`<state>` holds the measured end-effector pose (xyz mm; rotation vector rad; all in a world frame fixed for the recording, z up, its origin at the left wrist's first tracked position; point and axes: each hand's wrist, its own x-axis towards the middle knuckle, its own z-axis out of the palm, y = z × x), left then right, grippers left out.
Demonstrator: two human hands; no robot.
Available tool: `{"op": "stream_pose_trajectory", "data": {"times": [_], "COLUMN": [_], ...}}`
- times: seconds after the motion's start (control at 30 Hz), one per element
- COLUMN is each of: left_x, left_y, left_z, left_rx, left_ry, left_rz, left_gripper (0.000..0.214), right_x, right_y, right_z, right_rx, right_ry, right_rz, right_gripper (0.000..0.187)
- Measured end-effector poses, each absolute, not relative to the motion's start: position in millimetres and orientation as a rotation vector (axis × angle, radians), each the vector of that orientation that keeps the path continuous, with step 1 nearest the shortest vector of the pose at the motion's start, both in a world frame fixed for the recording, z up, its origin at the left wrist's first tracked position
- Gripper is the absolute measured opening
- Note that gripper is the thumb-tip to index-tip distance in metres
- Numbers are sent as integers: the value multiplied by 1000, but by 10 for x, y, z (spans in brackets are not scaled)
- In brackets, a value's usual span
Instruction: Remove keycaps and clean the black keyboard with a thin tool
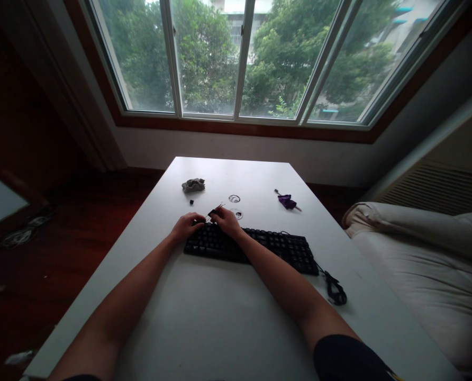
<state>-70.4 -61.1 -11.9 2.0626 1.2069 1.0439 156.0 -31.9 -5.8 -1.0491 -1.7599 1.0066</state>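
Observation:
A black keyboard (275,246) lies flat on the white table (204,317) in front of me. My left hand (187,226) is at its far left corner, fingers bent against the edge and top keys. Between the fingers of my right hand (227,221) is a small black tool with thin wires, which looks like a wire keycap puller (212,212). It is held just above the upper left keys, and its lower end is close to my left fingertips. A small loose black keycap (191,202) sits beyond my left hand.
A crumpled grey cloth (193,184) lies at the back left. Two round, shiny items (234,199) are beyond my right hand. Farther right is a purple cloth (287,201) with a thin brush-like stick. The keyboard's bundled cable (335,290) rests right, near a pale sofa (410,264).

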Motion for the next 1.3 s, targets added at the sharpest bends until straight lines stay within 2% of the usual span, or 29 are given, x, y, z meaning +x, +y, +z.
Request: {"op": "stream_pose_trajectory", "data": {"times": [0.57,0.97,1.3], "left_x": [-725,-699,-701], "left_y": [-570,-598,-576], "left_z": [-171,-111,-163], "left_rx": [2094,2155,2142], "left_ry": [1289,1370,1386], "left_rz": [1075,977,985], "left_gripper": [25,30,26], "right_x": [1551,1562,1538], "right_y": [-435,-467,-553], "right_z": [-7,81,192], "right_rx": [-876,-914,-1012], "right_ry": [-1967,-1949,-1921], "right_rz": [816,889,901], "right_gripper": [17,15,11]}}
